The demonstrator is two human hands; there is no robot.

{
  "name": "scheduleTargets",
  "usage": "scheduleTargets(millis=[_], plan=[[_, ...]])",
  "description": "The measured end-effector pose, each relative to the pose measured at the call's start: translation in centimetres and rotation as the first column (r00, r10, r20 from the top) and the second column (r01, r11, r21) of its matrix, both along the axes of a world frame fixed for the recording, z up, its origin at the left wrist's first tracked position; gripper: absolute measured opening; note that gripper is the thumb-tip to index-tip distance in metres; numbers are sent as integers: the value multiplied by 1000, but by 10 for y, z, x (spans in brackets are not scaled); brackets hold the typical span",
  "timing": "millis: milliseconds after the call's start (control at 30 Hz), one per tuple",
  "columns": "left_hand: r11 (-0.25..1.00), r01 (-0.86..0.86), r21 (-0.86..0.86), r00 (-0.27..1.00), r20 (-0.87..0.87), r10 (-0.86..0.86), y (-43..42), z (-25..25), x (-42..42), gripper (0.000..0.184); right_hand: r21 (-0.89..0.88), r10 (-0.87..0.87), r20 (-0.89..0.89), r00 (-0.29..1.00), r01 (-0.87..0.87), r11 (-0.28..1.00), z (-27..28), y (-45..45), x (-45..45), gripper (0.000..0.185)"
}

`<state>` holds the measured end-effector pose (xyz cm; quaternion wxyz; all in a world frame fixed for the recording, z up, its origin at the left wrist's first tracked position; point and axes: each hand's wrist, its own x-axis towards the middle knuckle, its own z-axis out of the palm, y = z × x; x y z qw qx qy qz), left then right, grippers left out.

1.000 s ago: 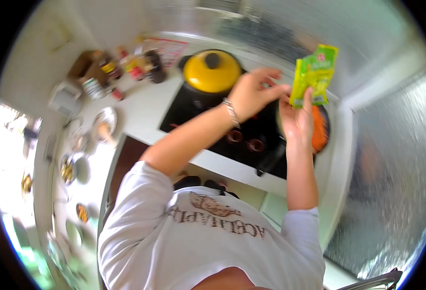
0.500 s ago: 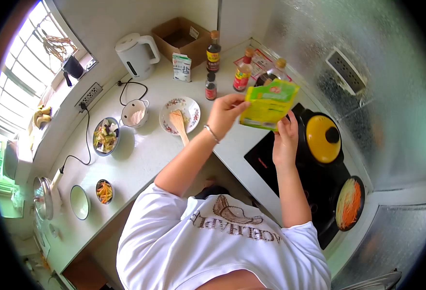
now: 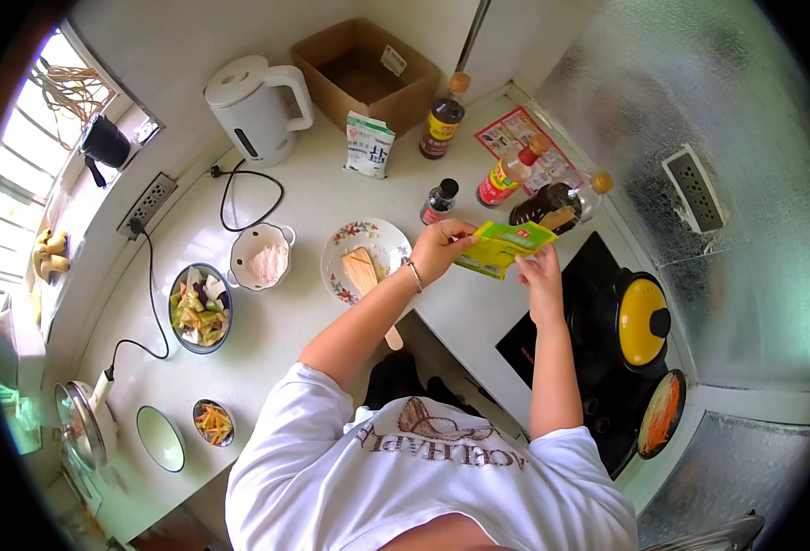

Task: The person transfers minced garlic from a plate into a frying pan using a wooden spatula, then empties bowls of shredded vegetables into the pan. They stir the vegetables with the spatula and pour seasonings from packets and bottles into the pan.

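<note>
Between my hands is a yellow-and-green seasoning packet [image 3: 506,248], tilted over the counter. Pinched fingers of my left hand [image 3: 444,250], with a bracelet at the wrist, grip its left end. My right hand [image 3: 542,280] has its thumb and fingers closed on the right end. Below and left of the packet, a floral plate [image 3: 338,246] carries a wooden spatula [image 3: 361,272], whose handle sticks out past the counter edge. A small dark-capped bottle [image 3: 439,201] stands just behind my left hand.
Soy sauce [image 3: 444,117] and other bottles [image 3: 512,171] stand at the back by a salt bag [image 3: 368,145], a kettle [image 3: 256,112] and a cardboard box [image 3: 414,96]. Bowls of chopped vegetables [image 3: 200,312] are on the left. At right, a yellow-lidded pot [image 3: 641,320] sits on the black cooktop [image 3: 593,262].
The packet has come lower and been tipped flatter, with both hands still on it. The camera view has shifted, so the counter items appear larger and moved.
</note>
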<state>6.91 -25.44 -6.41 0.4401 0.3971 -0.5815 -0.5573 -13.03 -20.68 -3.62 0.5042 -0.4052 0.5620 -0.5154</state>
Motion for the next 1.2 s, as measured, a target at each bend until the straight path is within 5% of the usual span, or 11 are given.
scheduleTargets(millis=[167, 267, 333, 433, 533, 633, 767, 867, 1000, 1133, 1200], plan=[[993, -15, -117, 999, -49, 10, -20, 14, 28, 10, -29, 139, 23, 990, -139, 990, 12, -24, 10, 29], [959, -267, 97, 897, -339, 284, -40, 13, 70, 11, -212, 81, -129, 988, -107, 971, 56, -61, 61, 24], [858, -514, 5, 795, -373, 479, -53, 12, 111, 9, -256, 143, -255, 956, -210, 944, 60, -97, 89, 22], [642, -752, -147, 658, -117, 744, -57, -8, 167, 10, -145, 254, -695, 672, -478, 866, 63, -156, 148, 29], [504, -820, -273, 511, 48, 858, -50, -36, 193, 8, -98, 69, -957, 283, -536, 838, 6, -224, 187, 34], [505, -838, -207, 474, 185, 861, -37, -46, 208, 8, 51, 206, -946, 250, -515, 856, -17, -256, 205, 23], [503, -848, -166, 482, 154, 863, -37, -51, 217, 8, 124, 273, -935, 227, -514, 849, -7, -248, 223, 15], [515, -838, -181, 508, 89, 857, -48, -57, 221, 9, 43, 174, -965, 197, -534, 844, 28, -232, 226, 13], [635, -773, 5, 633, -68, 771, -70, -69, 217, 11, -388, -275, -922, 274, -626, 676, 95, -209, 192, 11], [815, -573, 93, 799, -159, 580, -114, -85, 201, 12, -512, -302, -830, 470, -423, 748, 155, -162, 152, 9], [850, -523, 57, 841, -127, 526, -138, -94, 194, 12, -476, -299, -842, 449, -359, 803, 164, -134, 135, 9]])
